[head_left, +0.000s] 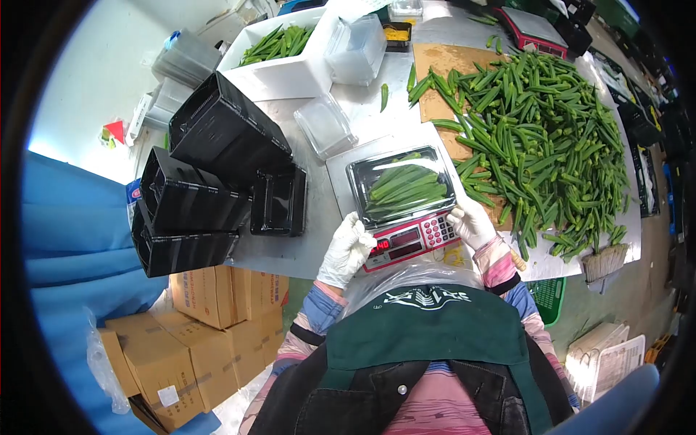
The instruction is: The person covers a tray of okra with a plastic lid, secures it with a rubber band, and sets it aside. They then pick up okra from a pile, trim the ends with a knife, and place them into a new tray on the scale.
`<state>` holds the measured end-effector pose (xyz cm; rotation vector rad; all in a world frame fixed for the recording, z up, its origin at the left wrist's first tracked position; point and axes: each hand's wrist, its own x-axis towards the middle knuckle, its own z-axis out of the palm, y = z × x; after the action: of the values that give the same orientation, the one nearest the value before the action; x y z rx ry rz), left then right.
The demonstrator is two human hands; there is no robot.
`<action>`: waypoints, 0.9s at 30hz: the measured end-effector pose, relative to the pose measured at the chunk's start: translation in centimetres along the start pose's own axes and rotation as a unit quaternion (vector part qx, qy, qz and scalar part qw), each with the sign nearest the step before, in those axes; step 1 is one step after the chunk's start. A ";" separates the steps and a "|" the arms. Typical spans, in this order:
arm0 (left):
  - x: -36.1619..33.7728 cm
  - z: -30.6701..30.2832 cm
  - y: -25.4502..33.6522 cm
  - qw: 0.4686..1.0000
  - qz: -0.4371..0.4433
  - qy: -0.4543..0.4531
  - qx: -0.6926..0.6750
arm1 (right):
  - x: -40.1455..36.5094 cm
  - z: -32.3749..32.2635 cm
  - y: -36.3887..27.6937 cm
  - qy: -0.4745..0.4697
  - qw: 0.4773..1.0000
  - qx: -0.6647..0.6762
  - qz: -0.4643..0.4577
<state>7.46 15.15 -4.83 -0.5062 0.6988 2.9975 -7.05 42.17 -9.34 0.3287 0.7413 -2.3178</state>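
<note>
A black tray of okra under a clear lid (406, 187) rests on a red digital scale (412, 241), whose red display is lit. My left hand (346, 250), in a white glove, has its fingers closed at the tray's near left corner. At the near right corner, my gloved right hand (471, 223) pinches the rim between thumb and fingers. Several green okra pods lie lengthwise inside the tray. A large heap of loose okra (540, 138) spreads over a brown board to the right of the scale.
Stacks of black trays (225, 130) stand on the left of the metal table. Clear lids (325, 125) lie behind the scale, near a white foam box (279, 78) holding okra. A brush (605, 262) sits at the right edge. Cardboard boxes (192, 355) are below left.
</note>
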 end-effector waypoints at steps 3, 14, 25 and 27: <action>0.5 -2.7 2.0 0.970 -0.070 0.023 0.231 | -0.1 -1.2 -1.2 0.032 0.962 -0.271 -0.018; 11.1 -3.6 7.7 0.953 -0.073 0.084 0.283 | 9.3 6.0 -5.0 0.107 0.915 -0.390 0.001; 3.5 2.2 8.5 0.838 -0.009 -0.101 0.536 | 0.9 9.7 -8.3 -0.109 0.890 -0.441 -0.049; 2.6 5.7 9.1 0.832 -0.039 -0.112 0.542 | -0.4 11.4 -7.3 -0.116 0.894 -0.421 -0.102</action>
<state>2.38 9.29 3.07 -0.0859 1.9985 1.9884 -12.04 40.12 3.06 -0.4272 1.6008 -1.9250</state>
